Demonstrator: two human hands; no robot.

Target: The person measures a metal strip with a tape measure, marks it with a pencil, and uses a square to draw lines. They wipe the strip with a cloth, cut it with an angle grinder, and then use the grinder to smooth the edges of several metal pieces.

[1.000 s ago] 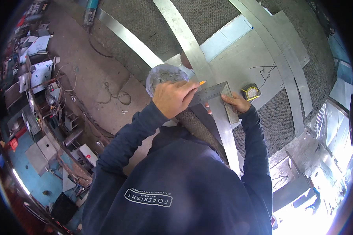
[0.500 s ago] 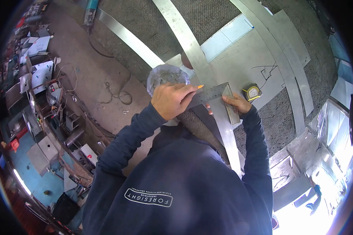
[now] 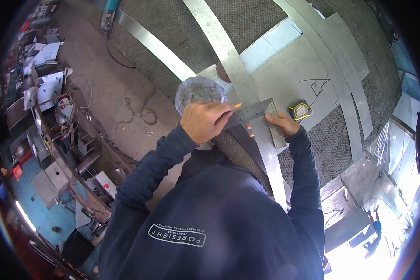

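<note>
My left hand (image 3: 205, 120) is closed in a pinch around a yellow-orange pencil (image 3: 238, 106), whose end shows beyond the fingers by the square's blade. My right hand (image 3: 284, 123) grips a try square (image 3: 254, 111) at its thick stock, thumb on top and fingertips showing below the strip. The square's metal blade lies across a long, narrow metal strip (image 3: 268, 156). This strip runs from the top of the view down toward my body. Just right of my right hand sits a black-and-yellow tape measure (image 3: 300, 110) on a sheet of metal.
A plastic-lined bucket (image 3: 200, 89) stands beyond my left hand. A teal power tool (image 3: 108, 14) with a cord lies at upper left. More metal strips (image 3: 156, 46) and a marked sheet (image 3: 294, 74) cover the carpeted work surface. Cluttered shelving (image 3: 46, 93) lines the left side.
Both hands, the pencil and the square stay almost exactly in place. Only a very slight shift of the view shows.
</note>
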